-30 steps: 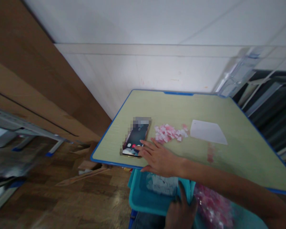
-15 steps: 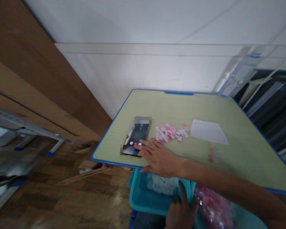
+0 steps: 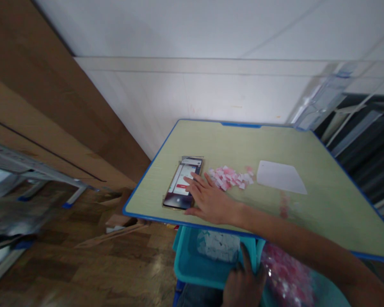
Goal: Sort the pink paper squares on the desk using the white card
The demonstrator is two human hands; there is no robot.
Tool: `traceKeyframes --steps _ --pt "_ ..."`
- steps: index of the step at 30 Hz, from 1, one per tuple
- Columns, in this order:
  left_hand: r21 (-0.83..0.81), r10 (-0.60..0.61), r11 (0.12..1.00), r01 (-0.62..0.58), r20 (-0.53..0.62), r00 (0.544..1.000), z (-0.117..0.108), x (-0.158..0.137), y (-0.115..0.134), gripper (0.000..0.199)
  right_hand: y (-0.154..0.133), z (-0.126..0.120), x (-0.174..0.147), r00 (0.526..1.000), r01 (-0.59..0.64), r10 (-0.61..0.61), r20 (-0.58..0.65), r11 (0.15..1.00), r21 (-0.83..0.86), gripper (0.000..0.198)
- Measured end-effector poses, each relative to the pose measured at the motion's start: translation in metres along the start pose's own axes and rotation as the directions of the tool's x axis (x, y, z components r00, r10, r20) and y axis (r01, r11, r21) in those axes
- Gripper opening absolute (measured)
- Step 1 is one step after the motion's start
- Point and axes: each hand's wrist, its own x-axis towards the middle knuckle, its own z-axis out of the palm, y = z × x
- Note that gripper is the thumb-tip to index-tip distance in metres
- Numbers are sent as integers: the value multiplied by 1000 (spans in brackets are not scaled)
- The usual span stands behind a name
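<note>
Right hand (image 3: 213,205) spread, fingers (image 3: 196,185) over phone (image 3: 178,192)

A phone (image 3: 178,182) is lying face up, slanting, below frame centre. Its screen (image 3: 183,172) is glowing white and red.

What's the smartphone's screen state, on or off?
On: the smartphone lies face up, lit, showing a white panel and a red button, with the right hand overlapping its right side.
</note>
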Motion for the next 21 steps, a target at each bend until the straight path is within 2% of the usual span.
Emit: traceKeyframes --steps 4,7,10,13,17,21 --pt "16 5 1000 -4 -10 1000 2 -1 -1 37 6 -7 2 1000 -14 15 -21 999 30 64" --pt "39 30 999 -29 -20 999 4 -1 -1 36 22 -28 -7 993 -69 73 -96 997 46 55" --pt "68 28 997 -26 -25 999 7 -1 -1 36 59 -57 -32 968 -194 195 -156 981 20 48" --pt "88 7 996 -5 -21 1000 11 0 1 35 110 -80 -71 936 -309 301 -184 951 -18 50" --pt "96 21 995 -21 2 1000 12 0 1 36 172 -91 -120 879 -476 467 -93 870 -130 63" --pt "101 41 994 -45 41 998 4 0 -1 37 199 -91 -139 847 -522 531 42 843 -131 73"
